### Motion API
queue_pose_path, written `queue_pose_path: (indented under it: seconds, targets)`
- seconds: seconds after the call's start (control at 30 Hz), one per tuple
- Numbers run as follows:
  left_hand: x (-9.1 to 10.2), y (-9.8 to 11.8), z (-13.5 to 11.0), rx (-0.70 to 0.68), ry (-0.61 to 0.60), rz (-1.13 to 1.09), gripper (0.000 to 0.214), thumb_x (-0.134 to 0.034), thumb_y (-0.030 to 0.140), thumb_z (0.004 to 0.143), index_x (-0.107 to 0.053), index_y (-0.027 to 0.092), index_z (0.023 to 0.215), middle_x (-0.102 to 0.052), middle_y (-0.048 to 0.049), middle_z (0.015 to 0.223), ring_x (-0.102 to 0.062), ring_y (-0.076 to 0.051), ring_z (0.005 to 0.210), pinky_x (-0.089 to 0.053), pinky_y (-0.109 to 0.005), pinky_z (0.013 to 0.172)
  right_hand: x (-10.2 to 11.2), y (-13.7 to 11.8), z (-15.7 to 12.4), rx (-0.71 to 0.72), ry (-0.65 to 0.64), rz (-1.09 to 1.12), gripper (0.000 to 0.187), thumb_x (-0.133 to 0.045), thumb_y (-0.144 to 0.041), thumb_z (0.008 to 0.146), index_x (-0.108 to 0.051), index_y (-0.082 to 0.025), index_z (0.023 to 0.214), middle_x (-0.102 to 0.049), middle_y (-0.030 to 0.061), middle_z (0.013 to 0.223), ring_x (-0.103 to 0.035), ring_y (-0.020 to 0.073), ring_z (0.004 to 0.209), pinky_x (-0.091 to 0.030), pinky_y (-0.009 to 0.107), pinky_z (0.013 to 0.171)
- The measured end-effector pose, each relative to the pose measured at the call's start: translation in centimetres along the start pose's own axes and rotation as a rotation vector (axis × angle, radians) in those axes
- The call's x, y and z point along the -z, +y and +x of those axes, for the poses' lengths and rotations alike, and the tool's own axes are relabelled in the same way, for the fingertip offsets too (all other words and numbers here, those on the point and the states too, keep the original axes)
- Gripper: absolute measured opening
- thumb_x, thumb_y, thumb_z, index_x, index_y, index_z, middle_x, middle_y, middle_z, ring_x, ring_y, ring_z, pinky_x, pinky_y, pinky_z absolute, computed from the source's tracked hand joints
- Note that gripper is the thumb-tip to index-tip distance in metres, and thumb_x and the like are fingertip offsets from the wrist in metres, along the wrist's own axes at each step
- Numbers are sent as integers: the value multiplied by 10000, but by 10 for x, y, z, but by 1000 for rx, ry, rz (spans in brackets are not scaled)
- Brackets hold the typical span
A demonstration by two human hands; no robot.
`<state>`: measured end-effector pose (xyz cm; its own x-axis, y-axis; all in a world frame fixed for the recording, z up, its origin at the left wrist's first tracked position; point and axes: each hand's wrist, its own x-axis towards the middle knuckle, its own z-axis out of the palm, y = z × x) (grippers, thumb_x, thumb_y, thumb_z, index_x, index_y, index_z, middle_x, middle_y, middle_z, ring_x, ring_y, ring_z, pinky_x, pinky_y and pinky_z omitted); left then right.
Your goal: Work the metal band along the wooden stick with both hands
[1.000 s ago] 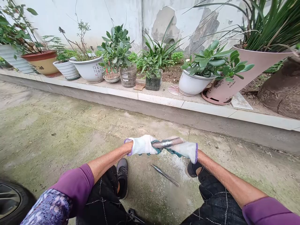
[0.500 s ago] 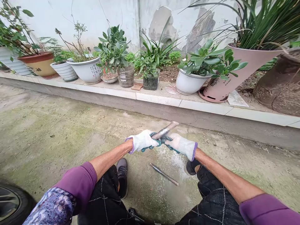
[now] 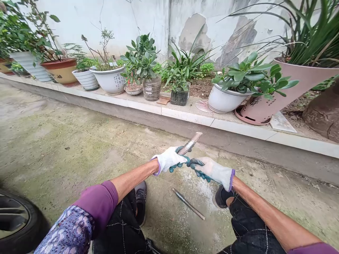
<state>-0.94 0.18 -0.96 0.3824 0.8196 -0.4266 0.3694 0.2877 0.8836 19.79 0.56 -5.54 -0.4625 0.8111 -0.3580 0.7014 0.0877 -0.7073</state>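
Note:
My left hand (image 3: pixel 171 158), in a white and green work glove with a purple cuff, is closed around a rod (image 3: pixel 191 144). The rod has a silvery, ridged middle and a duller pale end, and it slants up and to the right. Just beside it, my right hand (image 3: pixel 212 170), gloved the same way, is closed with its fingertips close to the left glove. Something dark (image 3: pixel 195 162) shows at the right fingers; I cannot make out what it is. A similar thin rod (image 3: pixel 188 204) with a shiny part lies on the concrete below the hands, between my feet.
A low tiled ledge (image 3: pixel 185 115) runs across ahead, with potted plants along it, including a white pot (image 3: pixel 225 100) and a tall pink pot (image 3: pixel 272 93). A wheel with a black tyre (image 3: pixel 34 215) is at the lower left. Whitish powder (image 3: pixel 203 190) marks the concrete.
The view has shifted a little, so the scene sits further right. The rod in my left hand points more steeply up, and my right hand has drawn slightly away from it.

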Motion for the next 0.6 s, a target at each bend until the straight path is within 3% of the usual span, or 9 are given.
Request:
queue_pose_path:
  seconds: [0.1, 0.17, 0.3, 0.37, 0.43, 0.5, 0.6]
  targets:
    - [4, 4, -2, -27, -56, -66, 524, -631, 334, 812, -585, 235, 1324, -472, 89, 583, -322, -37, 366, -279, -155, 343, 3, 6, 1, 5, -70, 152, 430, -439, -418, 853, -666, -145, 1096, -662, 58, 758, -604, 157, 585, -469, 257, 469]
    - [6, 6, -3, -56, -48, -51, 499, -641, 343, 800, -611, 228, 1285, -485, 82, 591, -328, -40, 367, -287, -160, 337, 9, 9, 3, 35, -50, 207, 410, -520, -425, 815, -679, -150, 1074, -687, 77, 832, -646, 189, 681, -524, 300, 551]
    - [6, 7, -4, -82, 5, 141, 441, -649, 314, 767, -651, 209, 1195, -492, 70, 595, -398, -63, 408, -328, -168, 350, 28, 1, -3, 244, 21, 301, 459, -736, -404, 716, -688, -191, 1120, -702, 120, 1134, -638, 286, 1072, -530, 417, 894]
    - [3, 5, -3, -87, 22, 255, 441, -654, 292, 758, -660, 207, 1190, -503, 66, 611, -416, -62, 432, -333, -165, 372, 34, -5, -8, 293, 43, 507, 511, -744, -439, 749, -656, -211, 1197, -654, 126, 1272, -608, 286, 1148, -523, 415, 917]
    - [0, 2, -2, -103, 37, 347, 412, -656, 267, 755, -679, 197, 1161, -518, 60, 630, -422, -54, 452, -326, -159, 392, 33, -10, -9, 229, 159, 665, 475, -740, -490, 761, -671, -202, 1132, -700, 118, 1133, -665, 242, 939, -550, 361, 761]
    - [-4, 0, -1, -99, 31, 382, 380, -645, 262, 763, -691, 197, 1134, -522, 58, 627, -430, -56, 459, -325, -157, 397, 28, -9, -7, 145, 262, 742, 444, -764, -532, 724, -687, -180, 982, -703, 73, 835, -611, 167, 642, -486, 293, 557]
    - [-6, -2, -1, -59, -59, 289, 410, -641, 297, 773, -669, 236, 1177, -526, 63, 626, -459, -70, 461, -354, -162, 386, 25, -4, -1, 135, 265, 776, 413, -789, -527, 695, -682, -166, 867, -631, 28, 655, -522, 122, 513, -376, 255, 462]
